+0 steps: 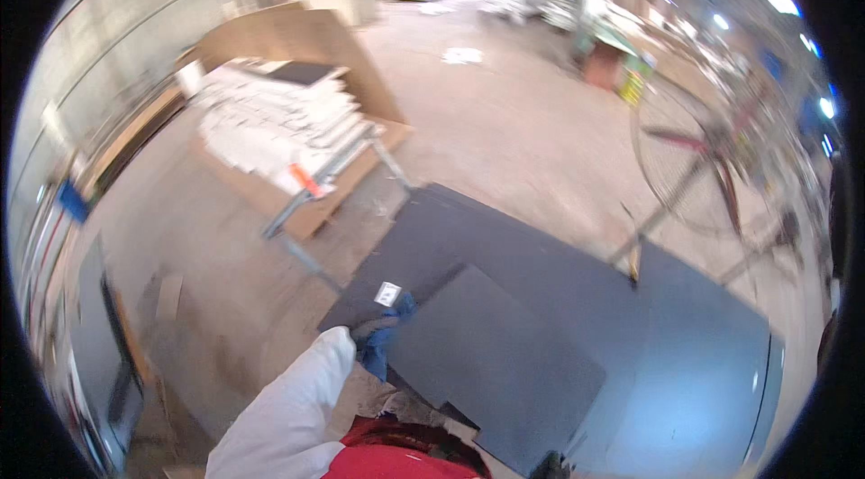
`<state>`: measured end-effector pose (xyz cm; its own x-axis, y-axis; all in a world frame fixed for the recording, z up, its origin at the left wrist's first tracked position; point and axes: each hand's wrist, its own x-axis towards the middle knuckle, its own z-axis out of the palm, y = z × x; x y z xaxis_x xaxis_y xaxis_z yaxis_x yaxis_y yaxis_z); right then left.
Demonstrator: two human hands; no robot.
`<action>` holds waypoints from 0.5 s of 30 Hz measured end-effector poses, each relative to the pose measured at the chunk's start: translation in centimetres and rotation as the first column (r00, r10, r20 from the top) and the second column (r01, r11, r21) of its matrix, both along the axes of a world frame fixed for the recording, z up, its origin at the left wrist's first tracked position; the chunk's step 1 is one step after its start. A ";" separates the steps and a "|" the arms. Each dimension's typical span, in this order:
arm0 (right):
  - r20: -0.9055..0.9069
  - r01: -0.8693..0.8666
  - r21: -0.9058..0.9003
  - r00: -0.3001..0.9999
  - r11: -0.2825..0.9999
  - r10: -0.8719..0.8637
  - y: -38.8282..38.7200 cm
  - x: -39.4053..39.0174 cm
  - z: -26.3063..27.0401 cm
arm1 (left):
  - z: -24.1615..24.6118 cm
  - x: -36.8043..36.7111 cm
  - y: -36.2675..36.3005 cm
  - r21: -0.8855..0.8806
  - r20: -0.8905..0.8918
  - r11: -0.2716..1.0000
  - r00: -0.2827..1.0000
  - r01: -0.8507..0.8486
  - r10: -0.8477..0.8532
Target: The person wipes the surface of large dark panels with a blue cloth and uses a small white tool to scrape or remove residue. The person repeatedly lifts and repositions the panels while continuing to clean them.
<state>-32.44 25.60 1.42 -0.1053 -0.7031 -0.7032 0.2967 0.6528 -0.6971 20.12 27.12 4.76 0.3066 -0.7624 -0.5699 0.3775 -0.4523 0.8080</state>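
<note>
My left hand [372, 329], in a dark glove, holds a blue cloth [378, 354] at the left edge of a dark grey rectangular panel [500, 357]. Whether its fingers also grip the panel is unclear. A small white label [387, 294] with print lies just beyond the cloth. My right hand [551, 465], also dark-gloved, shows only in part at the bottom of the picture, by the panel's near right corner; its fingers cannot be made out. Beneath the panel spreads a larger dark sheet surface [513, 242], shiny at the right.
A metal frame with an orange-handled tool [305, 179] stands beyond the left end, before stacked white pieces [284, 121] on brown board. At the right is a large pedestal fan [706, 148]. Dark panels [101, 350] lean at far left.
</note>
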 end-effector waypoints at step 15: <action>-0.301 -0.919 -0.272 0.363 0.285 0.882 -7.1 31.3 6.1 | 8.4 -4.3 30.6 -0.125 0.164 0.971 0.961 -0.203 0.222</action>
